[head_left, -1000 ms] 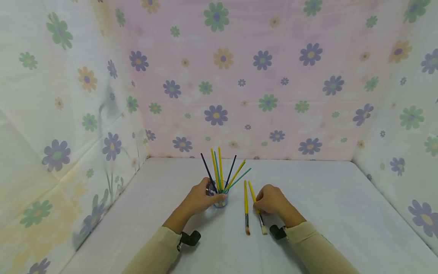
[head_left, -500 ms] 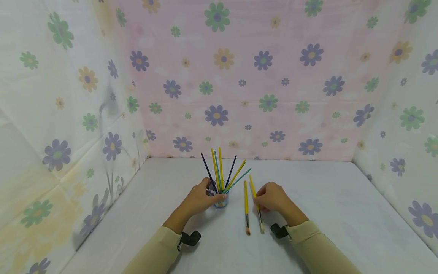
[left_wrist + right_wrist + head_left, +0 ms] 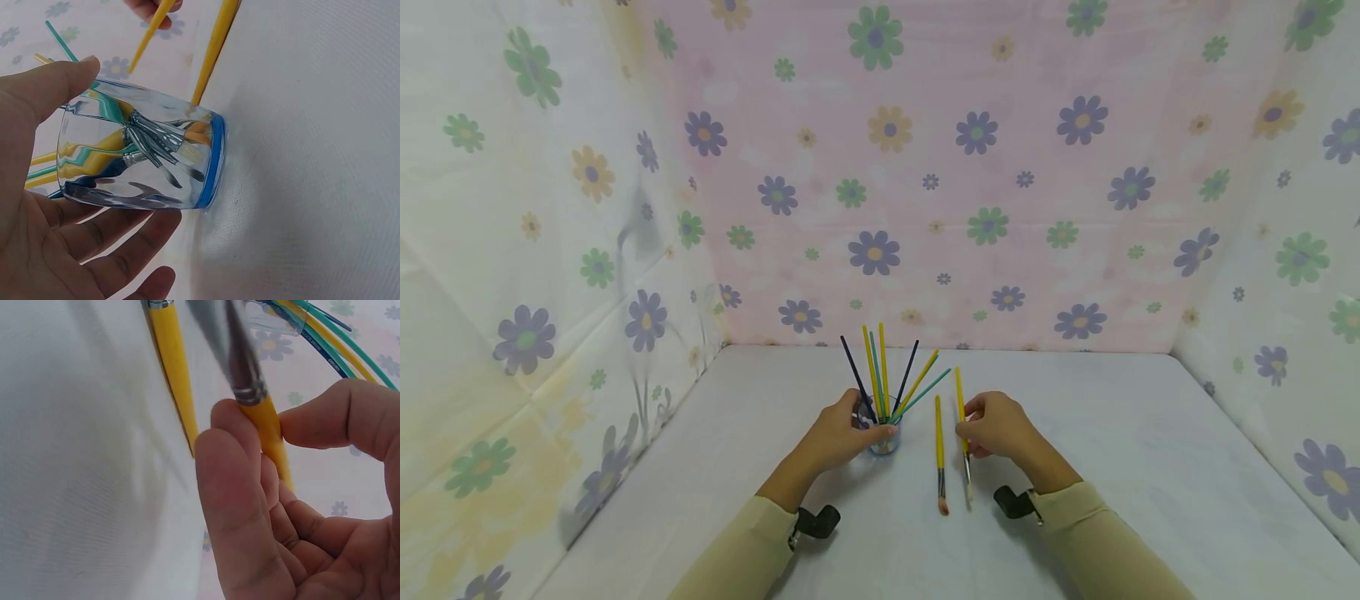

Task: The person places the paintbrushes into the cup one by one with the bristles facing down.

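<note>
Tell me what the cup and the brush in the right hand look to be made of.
Cup: clear glass or hard plastic, glossy; the brushes inside show through, and its base has a blue band.
Held brush: yellow glossy handle, probably painted wood or plastic, with a shiny silver metal-looking ferrule.
</note>
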Demonstrator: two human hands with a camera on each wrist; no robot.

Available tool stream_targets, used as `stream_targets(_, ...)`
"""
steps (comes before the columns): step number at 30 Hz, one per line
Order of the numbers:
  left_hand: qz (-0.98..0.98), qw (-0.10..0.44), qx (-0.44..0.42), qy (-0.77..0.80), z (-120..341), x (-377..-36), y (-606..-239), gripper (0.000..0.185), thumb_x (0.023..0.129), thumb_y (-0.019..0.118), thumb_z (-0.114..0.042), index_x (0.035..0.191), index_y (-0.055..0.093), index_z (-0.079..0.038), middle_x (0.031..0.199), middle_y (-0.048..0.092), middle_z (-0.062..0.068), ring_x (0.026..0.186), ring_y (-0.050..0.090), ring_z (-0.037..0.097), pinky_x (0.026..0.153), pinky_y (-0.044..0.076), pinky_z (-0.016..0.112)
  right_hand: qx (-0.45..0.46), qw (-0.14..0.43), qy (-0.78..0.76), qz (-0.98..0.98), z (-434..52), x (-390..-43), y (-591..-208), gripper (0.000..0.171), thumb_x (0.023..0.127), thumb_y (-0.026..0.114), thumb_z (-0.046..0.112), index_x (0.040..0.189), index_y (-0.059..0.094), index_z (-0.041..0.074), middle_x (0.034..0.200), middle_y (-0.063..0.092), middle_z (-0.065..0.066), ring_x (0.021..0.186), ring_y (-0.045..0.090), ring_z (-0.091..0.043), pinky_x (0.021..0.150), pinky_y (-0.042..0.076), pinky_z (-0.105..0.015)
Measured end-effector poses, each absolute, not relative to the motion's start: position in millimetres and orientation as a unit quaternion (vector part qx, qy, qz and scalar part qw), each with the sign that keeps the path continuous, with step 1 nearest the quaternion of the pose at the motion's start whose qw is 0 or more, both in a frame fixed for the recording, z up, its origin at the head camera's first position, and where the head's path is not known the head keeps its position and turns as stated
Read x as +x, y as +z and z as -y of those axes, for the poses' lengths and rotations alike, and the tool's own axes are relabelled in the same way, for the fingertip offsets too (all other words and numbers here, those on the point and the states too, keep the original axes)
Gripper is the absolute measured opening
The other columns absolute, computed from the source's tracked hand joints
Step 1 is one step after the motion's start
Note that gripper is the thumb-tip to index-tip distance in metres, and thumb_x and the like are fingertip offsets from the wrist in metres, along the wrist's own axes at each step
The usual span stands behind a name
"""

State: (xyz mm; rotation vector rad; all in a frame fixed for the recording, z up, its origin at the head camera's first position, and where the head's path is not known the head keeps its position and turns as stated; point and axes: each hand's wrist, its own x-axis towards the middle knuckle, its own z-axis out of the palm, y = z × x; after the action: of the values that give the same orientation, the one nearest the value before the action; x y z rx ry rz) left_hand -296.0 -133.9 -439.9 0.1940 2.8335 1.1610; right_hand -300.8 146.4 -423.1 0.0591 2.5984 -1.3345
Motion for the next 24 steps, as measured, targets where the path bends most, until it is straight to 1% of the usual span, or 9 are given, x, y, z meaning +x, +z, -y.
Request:
stream_targets(3, -0.923, 0.04, 0.055, 0.378, 132, -295, -438, 0.082, 0.078, 0.079, -0.069, 0.133, 0.051, -0.014, 0.114, 0.068, 0.007, 0.099, 0.062, 0.023, 0.083, 0.057, 0.045, 0.011, 0.104, -0.451, -0.886, -147, -299, -422, 0.035, 0.089, 0.076, 0.015, 0.119, 0.061, 0.002, 0.094, 0.067, -0.01, 0.067, 0.068, -0.02, 0.059, 0.061, -0.03)
stream_targets(7, -0.923, 0.042, 0.041, 0.38, 131, -295, -439, 0.092, 0.078, 0.079, -0.069, 0.143, 0.045, -0.013, 0.123, 0.067, 0.01, 0.108, 0.063, 0.025, 0.092, 0.057, 0.051, 0.002, 0.094, -0.454, -0.886, -147, -297, -418, 0.033, 0.091, 0.075, 0.018, 0.116, 0.057, 0.004, 0.097, 0.064, -0.01, 0.068, 0.068, -0.02, 0.059, 0.061, -0.029)
stream_targets(10, -0.922, 0.04, 0.039, 0.382, 132, -295, -440, 0.096, 0.077, 0.079, -0.071, 0.146, 0.043, -0.013, 0.128, 0.066, 0.011, 0.114, 0.063, 0.026, 0.098, 0.055, 0.054, -0.004, 0.086, -0.465, -0.881, -147, -295, -413, 0.03, 0.093, 0.072, 0.019, 0.113, 0.056, 0.005, 0.096, 0.063, -0.011, 0.068, 0.068, -0.021, 0.059, 0.061, -0.03)
stream_targets(13, -0.919, 0.042, 0.04, 0.389, 133, -296, -442, 0.099, 0.077, 0.079, -0.071, 0.149, 0.042, -0.013, 0.137, 0.063, 0.012, 0.125, 0.061, 0.03, 0.104, 0.052, 0.058, -0.008, 0.075, -0.479, -0.875, -147, -293, -408, 0.025, 0.094, 0.068, 0.019, 0.111, 0.055, 0.005, 0.094, 0.063, -0.012, 0.067, 0.068, -0.021, 0.059, 0.061, -0.031)
stream_targets(15, -0.915, 0.047, 0.039, 0.398, 133, -296, -443, 0.101, 0.078, 0.078, -0.07, 0.152, 0.041, -0.012, 0.144, 0.059, 0.013, 0.134, 0.056, 0.033, 0.108, 0.048, 0.061, -0.011, 0.068, -0.492, -0.868, -147, -292, -405, 0.022, 0.095, 0.063, 0.019, 0.11, 0.055, 0.004, 0.093, 0.065, -0.012, 0.067, 0.069, -0.021, 0.059, 0.061, -0.033)
stream_targets(18, -0.905, 0.056, 0.04, 0.421, 133, -298, -444, 0.098, 0.081, 0.077, -0.069, 0.154, 0.042, -0.013, 0.151, 0.055, 0.013, 0.143, 0.049, 0.036, 0.113, 0.042, 0.063, -0.015, 0.059, -0.512, -0.857, -146, -291, -401, 0.019, 0.096, 0.058, 0.02, 0.107, 0.056, 0.004, 0.092, 0.066, -0.013, 0.066, 0.07, -0.021, 0.06, 0.062, -0.034)
stream_targets(20, -0.892, 0.063, 0.045, 0.446, 134, -299, -444, 0.093, 0.083, 0.076, -0.065, 0.153, 0.043, -0.013, 0.152, 0.054, 0.013, 0.144, 0.048, 0.037, 0.115, 0.04, 0.063, -0.021, 0.055, -0.523, -0.85, -146, -290, -399, 0.019, 0.098, 0.057, 0.021, 0.106, 0.056, 0.004, 0.091, 0.068, -0.013, 0.066, 0.07, -0.022, 0.061, 0.062, -0.035)
stream_targets(24, -0.857, 0.079, 0.057, 0.507, 137, -302, -443, 0.075, 0.092, 0.073, -0.049, 0.151, 0.047, -0.011, 0.155, 0.052, 0.014, 0.147, 0.045, 0.038, 0.119, 0.034, 0.064, -0.038, 0.042, -0.54, -0.84, -146, -289, -396, 0.02, 0.101, 0.06, 0.023, 0.107, 0.059, 0.004, 0.092, 0.069, -0.014, 0.068, 0.071, -0.022, 0.063, 0.063, -0.035)
